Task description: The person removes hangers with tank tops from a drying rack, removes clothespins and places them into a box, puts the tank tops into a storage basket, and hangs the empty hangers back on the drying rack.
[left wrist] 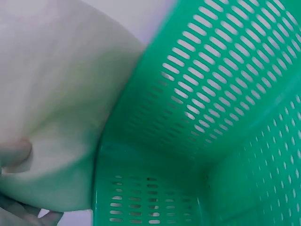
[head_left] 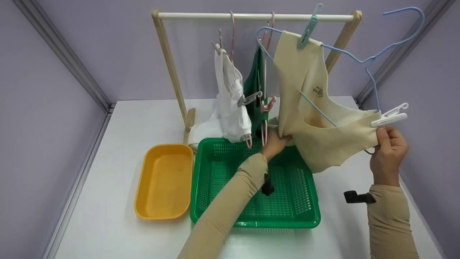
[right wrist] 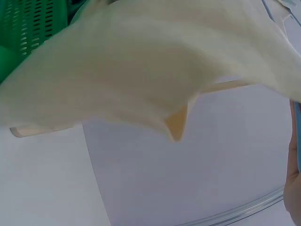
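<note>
A beige tank top (head_left: 320,140) hangs sideways on a blue wire hanger (head_left: 348,54), whose hook points to the upper right, apart from the rail. A teal clothespin (head_left: 308,32) clips one shoulder to the hanger; a white clothespin (head_left: 390,116) clips the other. My left hand (head_left: 275,144), above the green basket, pinches the lower edge of the tank top; in the left wrist view the thumb lies on the cloth (left wrist: 51,94) and fingers show below it. With thumb and fingertips my right hand (head_left: 391,154) pinches the shoulder beside the white clothespin. Cloth fills much of the right wrist view.
Behind stands a wooden rack with a white rail (head_left: 201,16). From it hang a white garment (head_left: 230,104) and a dark green garment (head_left: 256,82) on pink hangers with clothespins. A green perforated basket (head_left: 255,223) and a yellow tray (head_left: 163,216) stand on the white table.
</note>
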`<state>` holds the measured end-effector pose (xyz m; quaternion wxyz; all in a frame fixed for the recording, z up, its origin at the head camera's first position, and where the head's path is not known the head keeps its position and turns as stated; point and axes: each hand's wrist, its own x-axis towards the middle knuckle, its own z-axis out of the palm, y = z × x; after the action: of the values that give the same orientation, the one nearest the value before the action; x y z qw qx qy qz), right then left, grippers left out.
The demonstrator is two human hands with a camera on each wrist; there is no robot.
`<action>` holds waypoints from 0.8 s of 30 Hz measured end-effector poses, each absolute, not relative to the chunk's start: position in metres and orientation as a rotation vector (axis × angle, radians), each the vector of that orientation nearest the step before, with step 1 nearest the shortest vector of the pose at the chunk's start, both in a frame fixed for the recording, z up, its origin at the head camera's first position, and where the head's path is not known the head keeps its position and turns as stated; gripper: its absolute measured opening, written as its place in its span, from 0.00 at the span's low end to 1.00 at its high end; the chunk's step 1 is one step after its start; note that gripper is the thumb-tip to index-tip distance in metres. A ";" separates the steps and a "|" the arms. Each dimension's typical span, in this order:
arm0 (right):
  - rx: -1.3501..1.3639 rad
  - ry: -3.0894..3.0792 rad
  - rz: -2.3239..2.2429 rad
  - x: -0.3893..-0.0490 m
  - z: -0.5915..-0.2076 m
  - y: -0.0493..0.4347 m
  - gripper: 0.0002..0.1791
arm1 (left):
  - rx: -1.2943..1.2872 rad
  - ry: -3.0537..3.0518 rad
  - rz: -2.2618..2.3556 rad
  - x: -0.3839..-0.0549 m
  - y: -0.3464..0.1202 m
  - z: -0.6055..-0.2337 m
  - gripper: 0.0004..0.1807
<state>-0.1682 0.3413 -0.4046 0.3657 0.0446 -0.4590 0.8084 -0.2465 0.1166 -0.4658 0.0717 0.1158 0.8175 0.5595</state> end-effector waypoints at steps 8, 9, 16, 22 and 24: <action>0.073 -1.142 2.102 -0.170 -0.405 0.341 0.03 | 0.155 2.408 1.814 -0.253 0.113 -0.446 0.29; 0.070 -1.147 2.100 -0.170 -0.405 0.341 0.03 | 0.138 2.415 1.828 -0.254 0.112 -0.443 0.32; 0.012 -1.190 2.065 -0.171 -0.406 0.340 0.04 | 0.048 2.483 1.952 -0.257 0.107 -0.433 0.39; -0.040 -1.220 2.020 -0.172 -0.406 0.340 0.04 | -0.019 2.375 2.150 -0.254 0.112 -0.429 0.29; -0.038 -1.204 2.025 -0.172 -0.406 0.340 0.04 | -0.006 2.348 2.242 -0.254 0.113 -0.427 0.32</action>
<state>-0.1721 0.3398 -0.4058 0.3826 -0.0150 -0.4721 0.7941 -0.2538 0.1130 -0.4269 -0.0524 -0.0018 0.7224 0.6895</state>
